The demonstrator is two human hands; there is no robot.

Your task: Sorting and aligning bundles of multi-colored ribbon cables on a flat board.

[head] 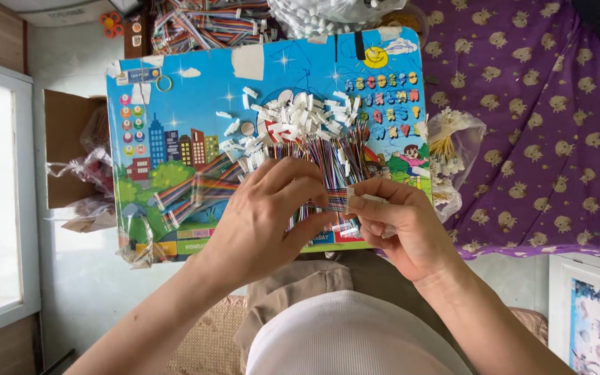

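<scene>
Head view: both hands (pixel 272 215) on rainbow ribbon cables (pixel 314 163).

Clear plastic bag (pixel 453 149) beside colourful board (pixel 175 90)

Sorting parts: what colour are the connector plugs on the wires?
White plugs, clearest in the head view.

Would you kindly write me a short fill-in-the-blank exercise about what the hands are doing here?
1. The right hand pinches a small ____ connector.
2. The left hand rests on a pile of multicoloured ____.
3. The colourful board lies on the person's ____.
4. The cloth to the right is ____ with a small pattern.

Missing: white; wires; lap; purple
</scene>
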